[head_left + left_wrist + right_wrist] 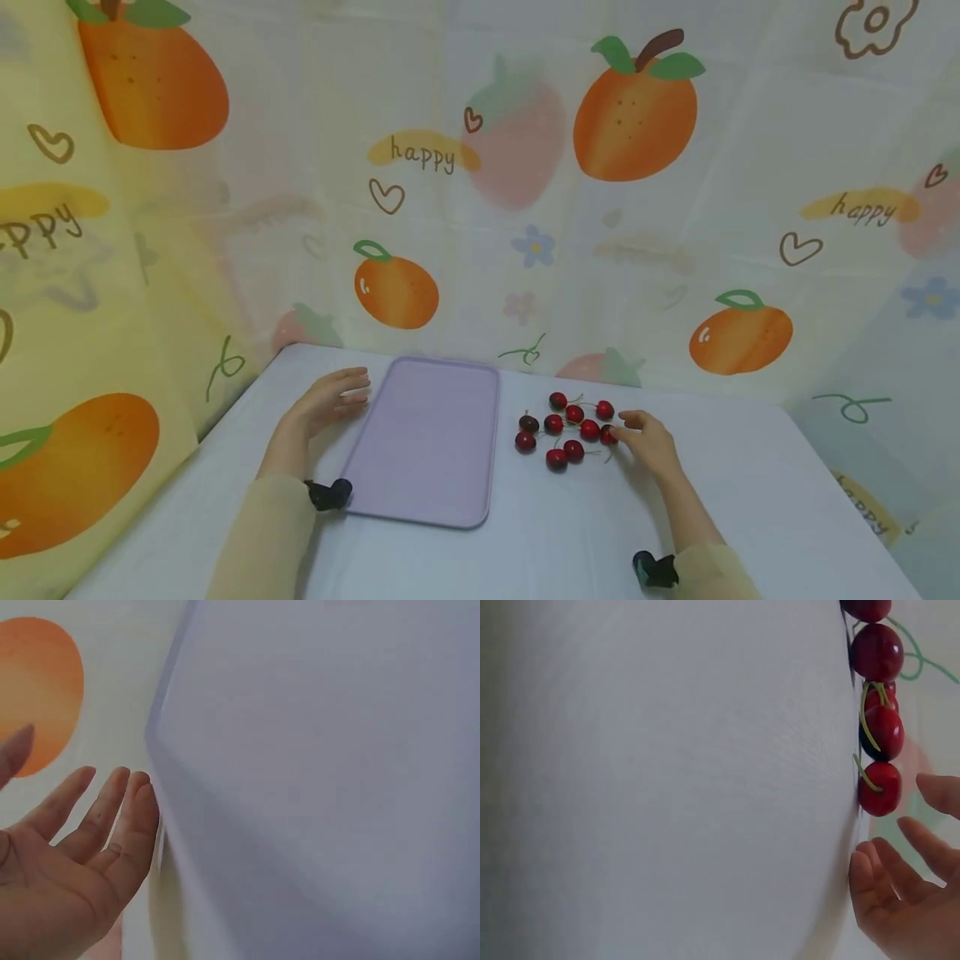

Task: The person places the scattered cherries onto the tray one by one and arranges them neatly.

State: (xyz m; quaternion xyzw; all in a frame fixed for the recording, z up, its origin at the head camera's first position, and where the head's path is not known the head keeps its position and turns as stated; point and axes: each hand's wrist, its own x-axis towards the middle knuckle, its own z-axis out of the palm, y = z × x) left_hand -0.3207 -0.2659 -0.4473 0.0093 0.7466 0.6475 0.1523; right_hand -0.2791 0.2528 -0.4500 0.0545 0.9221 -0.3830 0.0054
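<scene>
A bare lavender tray (427,442) lies on the white table (750,500). My left hand (347,396) rests flat on the table at the tray's far left edge, fingers straight. In the left wrist view the left hand (97,817) has its fingertips right at the rim of the tray (322,787). Several red cherries (566,425) with green stems lie loose to the right of the tray. My right hand (630,429) is at their right side, fingers relaxed and spread. In the right wrist view the right hand (915,847) holds nothing, just short of the nearest cherry (879,787).
A fruit-print cloth (525,208) walls the table at the back, left and right. Black wrist cameras (330,493) sit on both forearms. Bare tabletop stretches in front of the tray and to the right of the cherries.
</scene>
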